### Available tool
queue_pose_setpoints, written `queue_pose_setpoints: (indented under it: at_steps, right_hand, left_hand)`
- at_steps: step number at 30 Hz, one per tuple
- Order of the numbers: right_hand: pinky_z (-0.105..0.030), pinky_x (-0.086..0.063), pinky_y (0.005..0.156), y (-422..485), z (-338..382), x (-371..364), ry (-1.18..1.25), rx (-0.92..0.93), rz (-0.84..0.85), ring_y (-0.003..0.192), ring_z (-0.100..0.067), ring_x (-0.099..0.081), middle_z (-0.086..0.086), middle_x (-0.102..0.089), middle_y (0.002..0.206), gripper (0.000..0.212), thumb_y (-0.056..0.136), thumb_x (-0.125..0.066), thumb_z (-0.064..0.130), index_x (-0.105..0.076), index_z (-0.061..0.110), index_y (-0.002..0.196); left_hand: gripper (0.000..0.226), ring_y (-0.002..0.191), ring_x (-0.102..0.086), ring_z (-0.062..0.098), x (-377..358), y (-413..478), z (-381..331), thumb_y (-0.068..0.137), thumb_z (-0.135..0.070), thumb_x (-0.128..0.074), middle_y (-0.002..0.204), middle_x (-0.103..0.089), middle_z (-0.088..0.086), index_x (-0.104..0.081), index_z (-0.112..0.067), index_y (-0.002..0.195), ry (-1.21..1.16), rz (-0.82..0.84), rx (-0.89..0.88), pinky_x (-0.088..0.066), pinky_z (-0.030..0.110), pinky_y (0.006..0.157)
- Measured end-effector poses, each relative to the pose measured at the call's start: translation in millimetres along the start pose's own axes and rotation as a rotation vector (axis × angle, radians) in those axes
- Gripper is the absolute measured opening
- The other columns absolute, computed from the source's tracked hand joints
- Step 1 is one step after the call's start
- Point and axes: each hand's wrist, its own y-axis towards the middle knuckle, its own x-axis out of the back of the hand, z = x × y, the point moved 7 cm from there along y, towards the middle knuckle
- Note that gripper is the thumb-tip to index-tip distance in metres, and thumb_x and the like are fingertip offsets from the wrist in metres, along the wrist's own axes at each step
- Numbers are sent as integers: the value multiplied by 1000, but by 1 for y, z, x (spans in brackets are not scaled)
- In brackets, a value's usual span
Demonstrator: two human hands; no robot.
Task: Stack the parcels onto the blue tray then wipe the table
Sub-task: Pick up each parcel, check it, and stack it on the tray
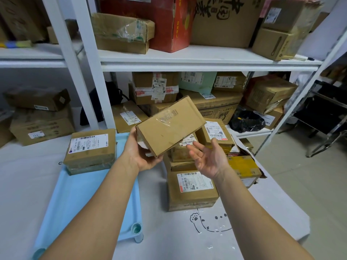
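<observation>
The blue tray (84, 194) lies on the white table (169, 241), one labelled parcel (90, 147) at its far end. Above its right edge, the left hand (139, 149) grips a tilted plain parcel (169, 126) by its left end, fingers underneath. The right hand (208, 158) hovers palm-up just beside it, fingers spread. Other parcels (191, 188) are piled beyond, before the shelves (187, 59).

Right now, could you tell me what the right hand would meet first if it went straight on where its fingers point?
Probably the box held in the left hand, though depth is unclear.
</observation>
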Motion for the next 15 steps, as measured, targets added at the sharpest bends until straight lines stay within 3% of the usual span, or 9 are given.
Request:
queue_pose_setpoints:
  at_steps: [5,9,12,15]
  right_hand:
    - [-19,-54,51,-7,2,-11,-106,57,-33,77,-18,-69,-11,-70,110,63,93,-36,60,-54,10,126]
    - [-33,-55,75,-10,2,-21,-235,70,-46,103,-25,-65,-11,-63,124,70,90,-43,62,-42,12,138]
    - [-42,-51,86,-12,2,-24,-266,56,-41,103,-28,-63,-14,-58,131,81,86,-49,63,-31,12,145]
    - [-51,-45,96,-13,-5,-26,-353,5,-23,117,-32,-56,-17,-50,138,91,81,-53,66,-24,13,149]
  left_hand:
    - [56,105,-59,31,-5,-6,-4,73,-54,-68,114,-56,14,-55,-18,115,-34,-35,-78,-56,47,71]
    - [69,109,-54,40,0,-3,-2,73,-39,-76,120,-50,16,-40,-19,128,-103,-73,-88,-48,64,85]
    - [56,112,-51,39,0,-5,-2,76,-29,-75,108,-50,15,-41,-16,118,-58,-66,-105,-43,67,90]
    - [32,108,-49,34,-1,-6,0,78,-18,-73,101,-51,13,-49,-13,99,31,-73,-142,-36,70,96]
